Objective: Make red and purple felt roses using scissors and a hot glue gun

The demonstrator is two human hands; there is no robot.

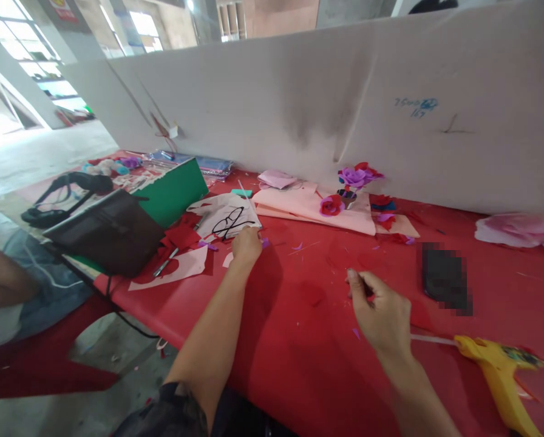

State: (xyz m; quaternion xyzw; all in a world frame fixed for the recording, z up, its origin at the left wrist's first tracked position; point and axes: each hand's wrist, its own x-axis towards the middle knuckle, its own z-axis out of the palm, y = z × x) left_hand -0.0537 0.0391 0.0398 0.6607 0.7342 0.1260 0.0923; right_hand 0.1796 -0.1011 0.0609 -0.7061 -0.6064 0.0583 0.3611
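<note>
My left hand (248, 246) reaches out beside black-framed glasses (231, 223) on white paper (203, 212). Its fingers are curled, their tips mostly hidden behind the back of the hand. A thin pale stick (248, 200) ends close to them; whether they grip it is unclear. Above the red table (308, 352), my right hand (381, 309) is closed with thumb against curled fingers; anything inside is too small to make out. Right of it lies a yellow glue gun (490, 358), a translucent glue stick (433, 340) poking from its rear. Purple and red fabric flowers (356, 177) stand farther back.
A dark bag (112, 233) and green board (176, 191) occupy the left side. Pink sheets (294, 206) lie along the white partition (254, 103). A blurred dark object (445, 276) rests at right. Another person's arm (3, 276) shows at far left.
</note>
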